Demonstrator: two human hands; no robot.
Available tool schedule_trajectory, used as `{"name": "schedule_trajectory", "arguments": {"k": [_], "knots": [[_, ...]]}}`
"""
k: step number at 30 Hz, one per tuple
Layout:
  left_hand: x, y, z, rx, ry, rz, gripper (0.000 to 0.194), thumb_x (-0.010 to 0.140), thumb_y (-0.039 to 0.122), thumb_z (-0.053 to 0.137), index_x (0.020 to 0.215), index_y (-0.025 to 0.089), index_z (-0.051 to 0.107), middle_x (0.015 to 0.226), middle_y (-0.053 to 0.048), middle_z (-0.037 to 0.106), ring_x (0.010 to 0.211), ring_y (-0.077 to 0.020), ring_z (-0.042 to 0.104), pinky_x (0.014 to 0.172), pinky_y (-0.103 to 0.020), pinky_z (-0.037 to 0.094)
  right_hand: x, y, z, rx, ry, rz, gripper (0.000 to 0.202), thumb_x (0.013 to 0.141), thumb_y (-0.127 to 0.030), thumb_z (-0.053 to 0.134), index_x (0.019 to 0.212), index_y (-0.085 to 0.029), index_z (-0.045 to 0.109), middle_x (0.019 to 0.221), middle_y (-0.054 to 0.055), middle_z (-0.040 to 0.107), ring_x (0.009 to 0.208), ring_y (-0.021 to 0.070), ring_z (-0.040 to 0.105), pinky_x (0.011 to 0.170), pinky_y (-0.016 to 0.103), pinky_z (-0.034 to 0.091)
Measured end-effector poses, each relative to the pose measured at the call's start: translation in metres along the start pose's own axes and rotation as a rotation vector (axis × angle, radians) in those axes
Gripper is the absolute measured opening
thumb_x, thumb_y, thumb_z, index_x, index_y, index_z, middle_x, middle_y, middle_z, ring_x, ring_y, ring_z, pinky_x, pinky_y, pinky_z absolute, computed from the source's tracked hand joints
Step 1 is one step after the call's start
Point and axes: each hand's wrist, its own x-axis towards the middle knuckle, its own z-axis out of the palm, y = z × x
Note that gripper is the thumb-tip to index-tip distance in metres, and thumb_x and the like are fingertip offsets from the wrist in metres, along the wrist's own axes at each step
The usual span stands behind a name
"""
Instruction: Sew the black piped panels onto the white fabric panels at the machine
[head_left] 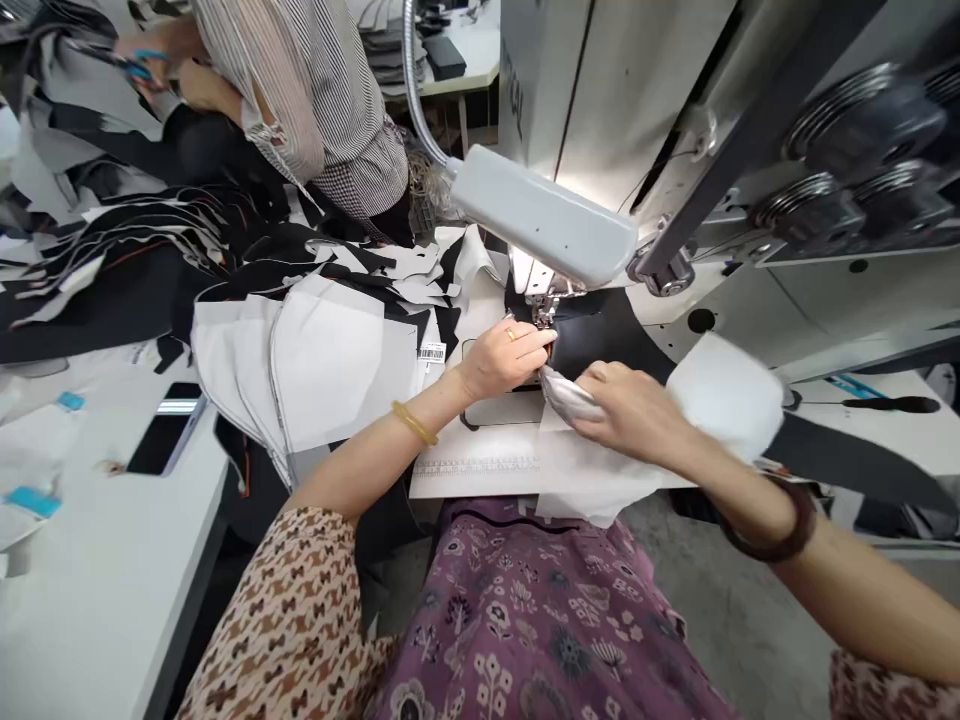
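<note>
My left hand (504, 356) is right in front of the sewing machine's presser foot (543, 308), its fingers pressed together on the edge of the fabric there. My right hand (626, 408) grips a gathered fold of white fabric (568, 394), just to the right of my left fingertips. Dark fabric (604, 328) lies flat under and beside the foot, and the white fabric hangs over the table's front edge. The fingertips of both hands partly hide the seam.
White and black cut pieces (330, 350) are stacked at left, with a barcode label (432, 352). A phone (166, 428) lies on the left table. The grey lamp head (544, 212) hangs over the needle area. A co-worker (330, 110) holds blue-handled scissors (142, 66) at upper left.
</note>
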Motion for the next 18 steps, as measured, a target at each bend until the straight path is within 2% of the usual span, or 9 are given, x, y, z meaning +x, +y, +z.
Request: {"name": "schedule_trajectory", "arguments": {"k": [2,4,7,9,12,15,18], "knots": [[0.000,0.001,0.001,-0.037,-0.003,-0.003,0.025,0.085,0.008,0.039,0.065,0.018,0.050,0.095,0.000,0.069,0.075,-0.0102,0.056,0.065,-0.026,0.039,0.005,0.003,0.017,0.165,0.081,-0.012,0.012,0.071,-0.028,0.043,0.076,-0.016,0.044,0.088,0.004,0.054,0.077,0.0126,0.047,0.061,0.024,0.028],[0.001,0.003,0.001,-0.027,-0.002,-0.034,0.022,0.084,0.010,0.041,0.065,0.018,0.050,0.091,0.001,0.069,0.071,-0.0105,0.054,0.065,-0.026,0.039,0.006,0.004,0.024,0.340,0.077,0.064,0.012,0.068,-0.026,0.043,0.075,-0.017,0.038,0.074,0.000,0.050,0.065,0.0096,0.042,0.058,0.023,0.029],[0.004,0.005,0.000,0.013,-0.033,-0.118,0.020,0.085,0.018,0.046,0.065,0.018,0.052,0.081,0.000,0.068,0.067,-0.0120,0.053,0.063,-0.027,0.036,0.001,0.003,0.014,0.522,0.059,0.191,0.018,0.066,-0.027,0.043,0.082,-0.019,0.039,0.070,-0.003,0.047,0.062,0.0091,0.041,0.057,0.021,0.032],[0.007,0.006,-0.002,0.020,-0.067,-0.148,0.020,0.085,0.024,0.047,0.068,0.018,0.054,0.070,0.000,0.065,0.064,-0.0129,0.051,0.061,-0.027,0.034,-0.004,0.001,0.000,0.532,0.041,0.207,0.021,0.069,-0.033,0.047,0.084,-0.019,0.041,0.073,-0.003,0.050,0.064,0.0095,0.044,0.057,0.020,0.034],[0.013,0.004,-0.006,-0.027,-0.128,-0.174,0.013,0.083,0.025,0.049,0.076,0.018,0.059,0.062,0.001,0.060,0.062,-0.0134,0.050,0.060,-0.028,0.032,-0.009,0.000,-0.019,0.209,0.061,0.165,0.024,0.071,-0.040,0.052,0.078,-0.019,0.043,0.066,-0.002,0.051,0.056,0.0090,0.040,0.050,0.021,0.024],[0.016,0.001,-0.009,-0.145,-0.214,-0.266,0.013,0.077,0.020,0.055,0.087,0.019,0.063,0.071,0.002,0.064,0.070,-0.0130,0.054,0.065,-0.027,0.033,-0.008,-0.002,-0.032,-0.269,0.266,-0.026,0.006,0.074,-0.018,0.044,0.068,-0.017,0.045,0.064,0.000,0.050,0.054,0.0098,0.038,0.049,0.025,0.012],[0.014,-0.003,-0.011,-0.242,-0.273,-0.349,0.017,0.076,0.018,0.057,0.091,0.024,0.065,0.079,0.003,0.066,0.078,-0.0122,0.056,0.069,-0.026,0.035,0.000,-0.008,-0.042,-0.475,0.471,-0.345,0.018,0.071,-0.002,0.038,0.069,-0.015,0.050,0.076,0.002,0.056,0.069,0.0109,0.046,0.053,0.025,0.018]]}}
